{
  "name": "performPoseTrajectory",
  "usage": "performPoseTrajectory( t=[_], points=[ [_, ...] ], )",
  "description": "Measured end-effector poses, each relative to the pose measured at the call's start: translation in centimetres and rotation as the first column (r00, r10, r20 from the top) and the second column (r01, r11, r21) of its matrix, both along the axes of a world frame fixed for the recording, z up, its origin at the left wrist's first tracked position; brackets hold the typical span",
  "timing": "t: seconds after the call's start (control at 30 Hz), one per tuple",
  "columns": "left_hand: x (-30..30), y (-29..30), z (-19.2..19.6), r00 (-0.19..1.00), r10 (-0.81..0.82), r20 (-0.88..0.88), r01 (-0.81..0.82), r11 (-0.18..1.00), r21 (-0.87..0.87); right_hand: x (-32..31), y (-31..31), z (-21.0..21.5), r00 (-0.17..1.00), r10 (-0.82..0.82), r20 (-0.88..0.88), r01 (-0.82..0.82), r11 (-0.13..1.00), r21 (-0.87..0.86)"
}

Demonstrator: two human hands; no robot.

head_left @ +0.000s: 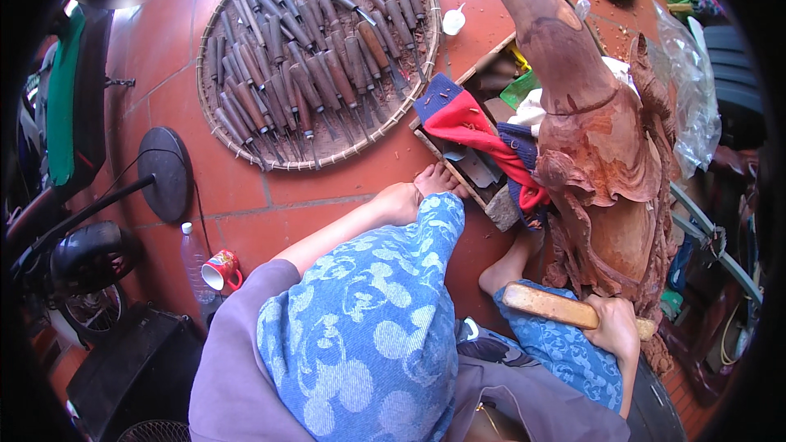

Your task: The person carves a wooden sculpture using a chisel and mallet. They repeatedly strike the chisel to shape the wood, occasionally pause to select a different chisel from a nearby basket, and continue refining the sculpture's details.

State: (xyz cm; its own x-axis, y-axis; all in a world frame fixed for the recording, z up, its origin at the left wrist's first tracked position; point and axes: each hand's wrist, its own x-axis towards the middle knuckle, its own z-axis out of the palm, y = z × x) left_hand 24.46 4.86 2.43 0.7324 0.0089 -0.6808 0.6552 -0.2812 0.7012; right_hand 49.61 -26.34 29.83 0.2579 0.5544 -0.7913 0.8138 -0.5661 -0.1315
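Observation:
My right hand [614,327] is closed around a pale wooden mallet [550,304], a long block with worn, rounded edges, held across my right knee. Beside it stands a large reddish-brown wood carving [610,155] with flowing, robe-like folds and a smooth, rounded top. My left arm reaches down along my left leg. At its end my left hand [397,202] is bent beside my bare left foot [438,180], next to the hem of my blue patterned trousers [360,319]. The fingers of that hand are hidden.
A round woven tray [214,127] holds many dark-handled carving chisels. Against the carving lies a wooden box [434,143] with red-and-blue cloth [471,127] over it. A white cup [453,20], a red mug [221,270], a plastic bottle [195,262] and a black stand base [164,174] are around.

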Motion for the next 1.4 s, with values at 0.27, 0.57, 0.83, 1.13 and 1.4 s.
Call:
performPoseTrajectory(
  t=[0.27, 0.57, 0.83, 1.13, 1.4],
  points=[
    [0.3, 0.2, 0.4, 0.999, -0.048, -0.026, 0.048, 0.999, 0.016, 0.0, 0.0, 0.0, 1.000, 0.002, 0.002, -0.002, 1.000, 0.002],
    [-0.4, -0.2, -2.2, 0.991, -0.050, 0.121, 0.058, 0.997, -0.057, 0.1, -0.3, -0.1, 1.000, 0.002, -0.006, -0.002, 1.000, -0.004],
    [-0.4, -0.2, -2.3, 0.995, -0.045, 0.092, 0.050, 0.997, -0.053, 0.0, -0.1, -0.2, 1.000, 0.000, 0.010, 0.000, 1.000, 0.011],
    [-0.5, -0.2, -2.4, 0.995, -0.041, 0.096, 0.046, 0.998, -0.053, 0.0, 0.1, -0.2, 1.000, 0.005, 0.010, -0.005, 1.000, 0.001],
    [-0.9, -0.5, -3.2, 0.994, -0.020, 0.105, 0.026, 0.998, -0.063, 0.0, 0.3, -0.2, 1.000, 0.004, 0.005, -0.004, 1.000, -0.004]
  ],
)
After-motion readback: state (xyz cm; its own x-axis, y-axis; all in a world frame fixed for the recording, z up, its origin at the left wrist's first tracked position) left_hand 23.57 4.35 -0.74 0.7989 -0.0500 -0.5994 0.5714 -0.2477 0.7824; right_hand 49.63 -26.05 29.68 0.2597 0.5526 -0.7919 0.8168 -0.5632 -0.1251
